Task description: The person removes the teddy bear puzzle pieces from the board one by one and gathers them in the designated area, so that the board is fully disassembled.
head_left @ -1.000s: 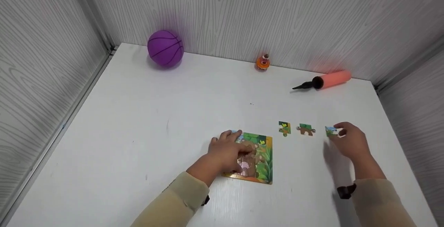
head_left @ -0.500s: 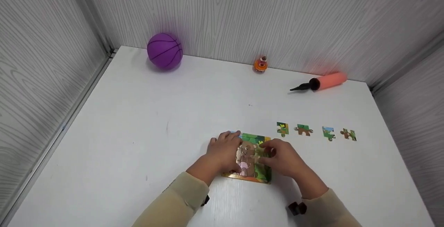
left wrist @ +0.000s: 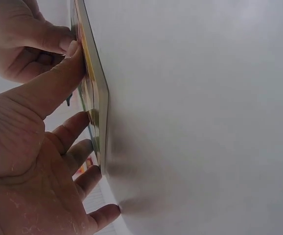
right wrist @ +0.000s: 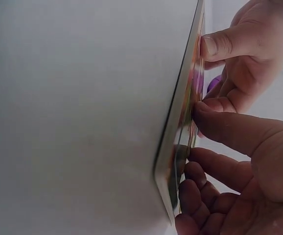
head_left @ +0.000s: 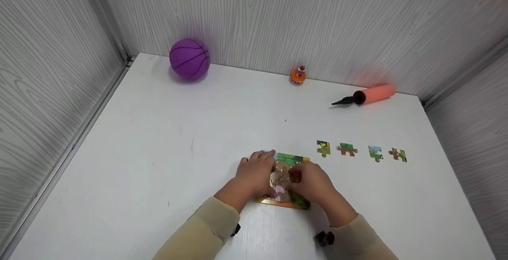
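Note:
A square jigsaw puzzle (head_left: 291,158) with a bear picture lies on the white table. Over its left side my left hand (head_left: 254,174) rests with fingers spread. In the left wrist view the thumb (left wrist: 65,73) touches the puzzle's face near one edge. My right hand (head_left: 313,182) bends over the right part, its thumb (right wrist: 220,125) and forefinger (right wrist: 220,164) touching the face a little apart. Whether a piece is pinched between those fingertips cannot be made out. Loose puzzle pieces (head_left: 347,149) lie in a row beyond the right hand.
A purple ball (head_left: 189,59) stands at the back left. Along the back wall are a small orange toy figure (head_left: 298,75) and a pink hand pump (head_left: 377,94) with a black nozzle. Grey wood-patterned walls border the table (head_left: 139,153).
My right hand has come left from the loose pieces onto the puzzle, then slid slightly farther left. A rightmost loose piece now shows where that hand was. The left hand stays put.

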`<state>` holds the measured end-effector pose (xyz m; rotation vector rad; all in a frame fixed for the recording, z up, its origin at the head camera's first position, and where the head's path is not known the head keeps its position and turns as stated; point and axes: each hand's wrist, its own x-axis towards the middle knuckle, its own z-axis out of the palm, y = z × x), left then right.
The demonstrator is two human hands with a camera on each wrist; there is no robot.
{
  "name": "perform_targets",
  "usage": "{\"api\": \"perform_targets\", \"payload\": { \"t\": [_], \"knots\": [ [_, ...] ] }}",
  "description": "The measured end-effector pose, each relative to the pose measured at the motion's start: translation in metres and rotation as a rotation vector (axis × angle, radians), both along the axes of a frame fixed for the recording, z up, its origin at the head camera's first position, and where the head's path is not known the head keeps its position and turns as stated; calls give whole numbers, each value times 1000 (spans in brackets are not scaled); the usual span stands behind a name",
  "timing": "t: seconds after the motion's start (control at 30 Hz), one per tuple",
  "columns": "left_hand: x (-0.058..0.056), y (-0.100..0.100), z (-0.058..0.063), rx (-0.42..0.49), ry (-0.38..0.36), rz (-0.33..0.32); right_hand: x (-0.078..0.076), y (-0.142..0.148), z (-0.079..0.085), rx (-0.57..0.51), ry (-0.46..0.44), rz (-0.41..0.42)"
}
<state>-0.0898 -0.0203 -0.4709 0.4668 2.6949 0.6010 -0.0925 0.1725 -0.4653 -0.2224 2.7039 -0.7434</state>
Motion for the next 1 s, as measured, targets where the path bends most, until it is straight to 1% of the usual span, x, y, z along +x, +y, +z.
{"api": "perform_targets", "payload": {
  "t": [0.3,0.47,0.7,0.87,1.0],
  "knots": [
    [-1,-3,2,-6,10,-10,-4,-2,-3,-43,-20,-28],
    [-1,-3,3,3,8,-16,-3,-1,-4,-57,-25,-52],
    [-1,-3,4,29,-16,-7,1,4,-5,-106,-11,-31],
    [0,-1,3,37,-12,-6,2,9,-8,-140,-15,-45],
    [0,-1,1,44,-13,2,2,12,-11,-182,-9,-38]
  ]
}}
